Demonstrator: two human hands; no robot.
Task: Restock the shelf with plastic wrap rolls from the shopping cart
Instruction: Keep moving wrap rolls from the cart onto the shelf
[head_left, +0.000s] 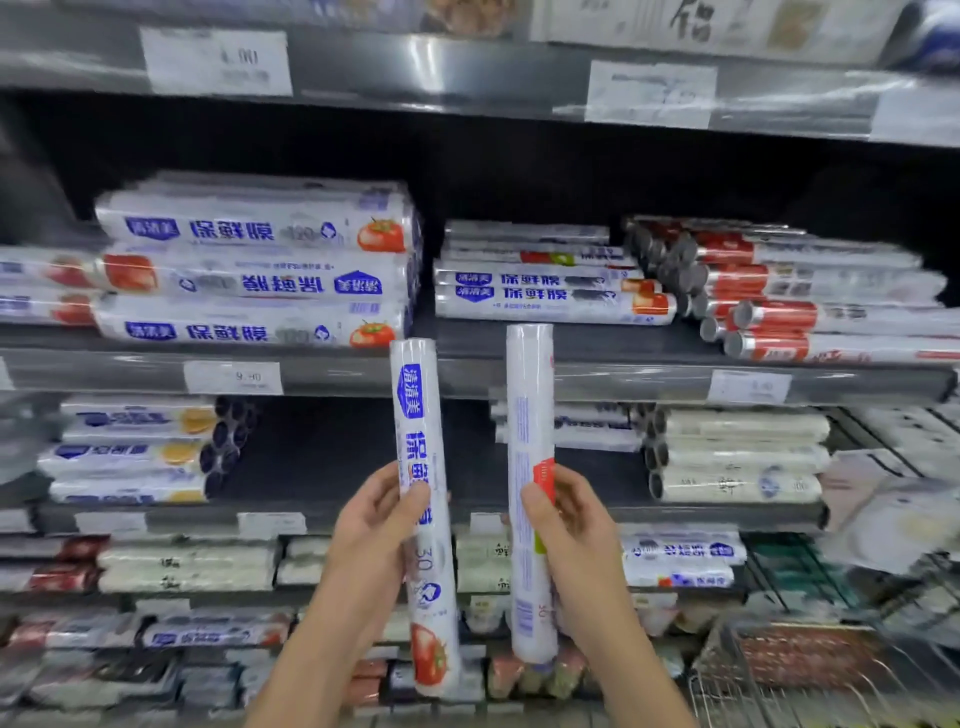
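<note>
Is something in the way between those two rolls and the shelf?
Nothing visible. The left roll and right roll are held upright before the shelf, whose bare front strip by the matching stack lies open.

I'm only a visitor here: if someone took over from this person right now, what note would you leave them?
The left hand grips a plastic wrap roll upright, blue label facing the camera.
The right hand grips a second roll upright, mostly plain side showing.
Both are held in front of the shelves, not yet set down.
Done: a stack of matching rolls already lies on the middle shelf, with bare room in front of it.
Left: probably lay both rolls there, then check the shopping cart at lower right; its contents are too blurred to tell.
</note>
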